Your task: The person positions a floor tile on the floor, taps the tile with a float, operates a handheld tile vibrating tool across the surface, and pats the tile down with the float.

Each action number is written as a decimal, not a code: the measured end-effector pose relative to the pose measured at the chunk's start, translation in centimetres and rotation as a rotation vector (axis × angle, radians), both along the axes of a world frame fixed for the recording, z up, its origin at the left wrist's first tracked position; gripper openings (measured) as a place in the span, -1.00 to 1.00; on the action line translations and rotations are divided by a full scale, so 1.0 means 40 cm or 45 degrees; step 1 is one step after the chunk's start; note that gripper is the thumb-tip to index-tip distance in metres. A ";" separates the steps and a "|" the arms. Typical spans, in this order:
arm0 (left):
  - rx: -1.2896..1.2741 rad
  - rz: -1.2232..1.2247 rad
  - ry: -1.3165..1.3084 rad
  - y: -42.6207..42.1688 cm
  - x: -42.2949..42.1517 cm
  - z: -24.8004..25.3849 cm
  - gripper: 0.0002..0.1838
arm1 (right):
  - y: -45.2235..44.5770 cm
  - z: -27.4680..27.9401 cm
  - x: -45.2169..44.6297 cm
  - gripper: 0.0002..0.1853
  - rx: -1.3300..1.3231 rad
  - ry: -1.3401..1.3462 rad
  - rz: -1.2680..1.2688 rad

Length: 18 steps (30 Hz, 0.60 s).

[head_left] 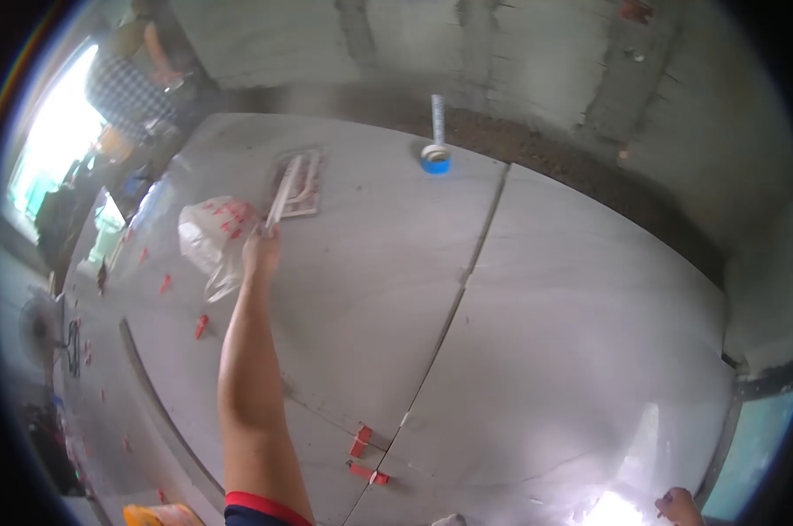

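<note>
My left hand [260, 250] reaches out over the large grey slabs [379, 263], its fingers closed round the near end of a thin white strip [282, 195]. Beneath and beside the strip's far end lies a flat rectangular tool with a pale handle [307, 197]. A white plastic bag with red pieces in it [210, 232] sits just left of my left hand. At the bottom right edge is my right hand [679, 506], fingers curled; anything in them is too small to make out.
A blue-and-white roll [435, 159] with a white strip upright behind it stands near the wall. Red pieces [361, 441] sit at the seam, others [202, 326] at left. A yellow-orange packet [161, 515] lies bottom left. Another person [133, 88] is at upper left.
</note>
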<state>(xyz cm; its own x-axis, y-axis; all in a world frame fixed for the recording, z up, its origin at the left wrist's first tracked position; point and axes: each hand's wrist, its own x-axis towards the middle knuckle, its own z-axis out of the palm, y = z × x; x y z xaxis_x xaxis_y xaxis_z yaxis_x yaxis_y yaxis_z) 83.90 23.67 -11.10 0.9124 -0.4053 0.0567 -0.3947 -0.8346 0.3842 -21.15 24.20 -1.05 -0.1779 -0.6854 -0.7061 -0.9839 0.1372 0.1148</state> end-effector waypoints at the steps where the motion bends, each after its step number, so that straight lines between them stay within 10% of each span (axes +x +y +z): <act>1: 0.198 -0.095 0.037 -0.021 0.002 0.000 -0.36 | -0.009 0.018 0.055 -0.64 0.005 -0.005 -0.003; 10: -1.206 -0.075 1.232 -0.103 -0.294 -0.002 -0.95 | 0.039 0.050 0.160 -0.66 0.003 -0.192 0.096; 18: -0.963 -0.115 1.418 0.225 -1.023 0.247 -0.82 | 0.131 0.040 0.113 -0.62 0.055 -0.297 -0.122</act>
